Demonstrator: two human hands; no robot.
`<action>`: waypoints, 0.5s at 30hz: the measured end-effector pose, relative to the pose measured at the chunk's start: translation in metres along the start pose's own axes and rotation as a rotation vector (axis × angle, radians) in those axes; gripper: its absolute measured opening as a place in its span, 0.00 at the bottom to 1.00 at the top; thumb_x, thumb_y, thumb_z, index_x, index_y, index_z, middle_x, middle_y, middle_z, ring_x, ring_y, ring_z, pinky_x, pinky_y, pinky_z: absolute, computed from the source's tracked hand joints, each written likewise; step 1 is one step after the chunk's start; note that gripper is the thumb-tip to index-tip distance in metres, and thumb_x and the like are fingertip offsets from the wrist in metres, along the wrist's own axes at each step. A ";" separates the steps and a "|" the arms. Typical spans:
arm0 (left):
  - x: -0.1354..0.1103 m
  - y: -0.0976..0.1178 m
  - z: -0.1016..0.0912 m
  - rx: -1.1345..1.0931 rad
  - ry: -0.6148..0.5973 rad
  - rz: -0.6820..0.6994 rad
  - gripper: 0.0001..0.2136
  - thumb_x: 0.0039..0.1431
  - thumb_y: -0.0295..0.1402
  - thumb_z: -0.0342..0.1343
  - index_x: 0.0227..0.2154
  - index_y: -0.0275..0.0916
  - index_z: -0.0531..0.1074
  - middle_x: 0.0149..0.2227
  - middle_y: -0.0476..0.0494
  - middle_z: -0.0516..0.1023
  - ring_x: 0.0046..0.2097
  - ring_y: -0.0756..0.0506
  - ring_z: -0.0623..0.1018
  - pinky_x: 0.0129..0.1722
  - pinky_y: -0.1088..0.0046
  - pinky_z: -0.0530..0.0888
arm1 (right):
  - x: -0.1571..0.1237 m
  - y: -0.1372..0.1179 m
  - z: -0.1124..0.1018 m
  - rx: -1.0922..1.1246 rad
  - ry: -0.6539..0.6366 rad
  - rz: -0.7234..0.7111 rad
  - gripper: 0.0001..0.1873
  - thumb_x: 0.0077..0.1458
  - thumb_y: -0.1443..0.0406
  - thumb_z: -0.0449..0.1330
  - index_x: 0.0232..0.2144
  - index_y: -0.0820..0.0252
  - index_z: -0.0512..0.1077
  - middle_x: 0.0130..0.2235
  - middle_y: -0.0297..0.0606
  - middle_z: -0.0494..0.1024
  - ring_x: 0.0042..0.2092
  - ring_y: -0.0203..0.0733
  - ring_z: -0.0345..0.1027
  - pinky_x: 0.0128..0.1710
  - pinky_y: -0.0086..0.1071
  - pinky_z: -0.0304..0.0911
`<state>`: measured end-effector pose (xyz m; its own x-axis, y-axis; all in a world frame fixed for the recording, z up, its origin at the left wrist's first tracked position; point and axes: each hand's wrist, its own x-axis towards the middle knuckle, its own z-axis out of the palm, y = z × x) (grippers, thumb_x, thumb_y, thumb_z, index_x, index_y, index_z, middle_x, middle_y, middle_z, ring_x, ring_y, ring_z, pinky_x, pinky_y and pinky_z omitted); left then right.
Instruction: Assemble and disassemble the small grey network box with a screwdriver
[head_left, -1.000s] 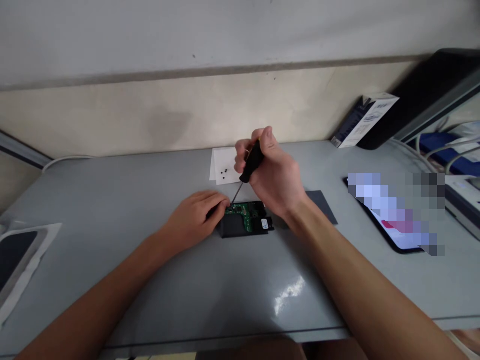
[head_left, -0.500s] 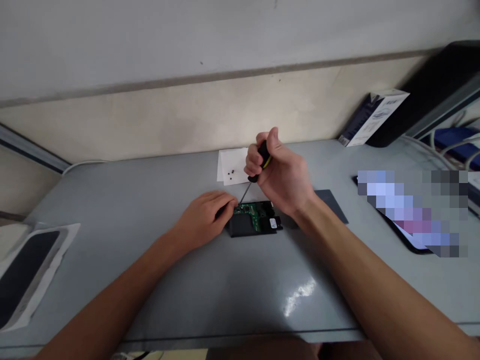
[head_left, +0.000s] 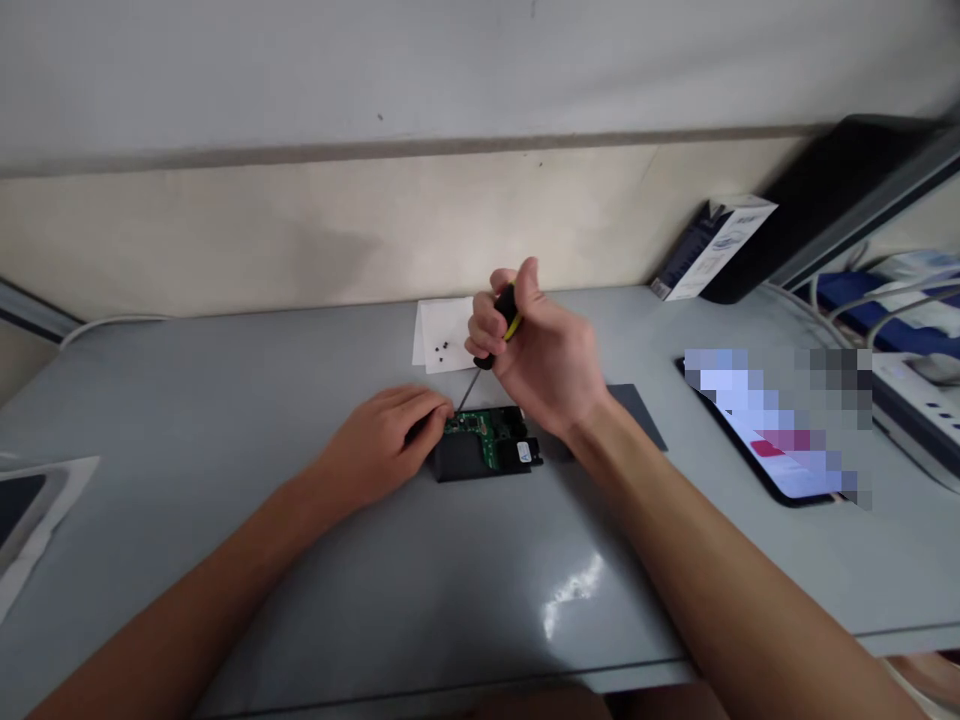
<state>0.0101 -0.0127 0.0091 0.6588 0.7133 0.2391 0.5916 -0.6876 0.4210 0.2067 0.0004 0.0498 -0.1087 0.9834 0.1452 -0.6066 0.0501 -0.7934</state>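
A small black device with an exposed green circuit board [head_left: 485,448] lies on the grey table [head_left: 420,570]. My left hand [head_left: 386,440] rests at its left end, fingers curled against the case to steady it. My right hand [head_left: 544,355] is closed round a black and yellow screwdriver [head_left: 495,335], held tilted with its thin tip down on the board's upper left corner. A white slip of paper [head_left: 439,335] just behind carries a few tiny black screws [head_left: 444,348].
A dark flat cover [head_left: 637,415] lies right of the device. A phone [head_left: 772,440] with a lit screen lies further right. A blue and white box [head_left: 709,250] leans by a black monitor [head_left: 847,190]. A dark panel on white wrapping [head_left: 30,520] is at far left.
The screwdriver handle has turned slightly in my right hand, showing its yellow stripe. Both hands stay on the device; the shift across the frames comes from my head moving.
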 end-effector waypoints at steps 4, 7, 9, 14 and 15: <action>-0.001 0.000 0.000 0.008 0.004 0.003 0.15 0.74 0.34 0.43 0.39 0.40 0.75 0.39 0.45 0.84 0.42 0.44 0.81 0.47 0.66 0.76 | -0.001 0.002 0.000 -0.028 -0.019 -0.026 0.21 0.65 0.45 0.61 0.32 0.53 0.66 0.29 0.31 0.67 0.30 0.35 0.63 0.31 0.32 0.64; 0.000 0.000 0.000 0.007 0.004 -0.002 0.15 0.74 0.34 0.43 0.38 0.40 0.75 0.39 0.45 0.83 0.41 0.44 0.81 0.47 0.65 0.76 | 0.000 0.001 -0.003 -0.022 -0.055 0.003 0.21 0.67 0.44 0.58 0.37 0.54 0.70 0.30 0.32 0.68 0.31 0.35 0.65 0.32 0.32 0.65; 0.000 0.000 0.000 0.006 0.005 -0.003 0.15 0.74 0.34 0.43 0.38 0.40 0.75 0.38 0.45 0.83 0.41 0.44 0.81 0.46 0.65 0.76 | 0.000 0.001 -0.004 -0.004 -0.054 0.017 0.22 0.68 0.43 0.55 0.39 0.53 0.70 0.28 0.31 0.66 0.28 0.35 0.61 0.30 0.32 0.65; -0.001 0.000 -0.001 0.003 0.003 0.000 0.14 0.74 0.33 0.43 0.39 0.41 0.75 0.38 0.45 0.83 0.41 0.44 0.81 0.47 0.66 0.77 | -0.001 0.000 0.000 0.026 -0.006 0.014 0.23 0.67 0.42 0.56 0.33 0.52 0.65 0.26 0.28 0.60 0.25 0.34 0.54 0.26 0.31 0.61; -0.001 0.000 -0.001 0.006 0.003 0.001 0.14 0.74 0.33 0.44 0.39 0.41 0.75 0.38 0.45 0.83 0.41 0.44 0.81 0.47 0.66 0.77 | -0.001 0.000 0.001 0.021 -0.003 0.009 0.23 0.66 0.43 0.57 0.32 0.52 0.64 0.26 0.28 0.60 0.25 0.34 0.55 0.27 0.31 0.61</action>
<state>0.0092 -0.0133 0.0095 0.6580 0.7131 0.2420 0.5938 -0.6889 0.4157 0.2062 -0.0010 0.0498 -0.1163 0.9833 0.1396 -0.6222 0.0374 -0.7820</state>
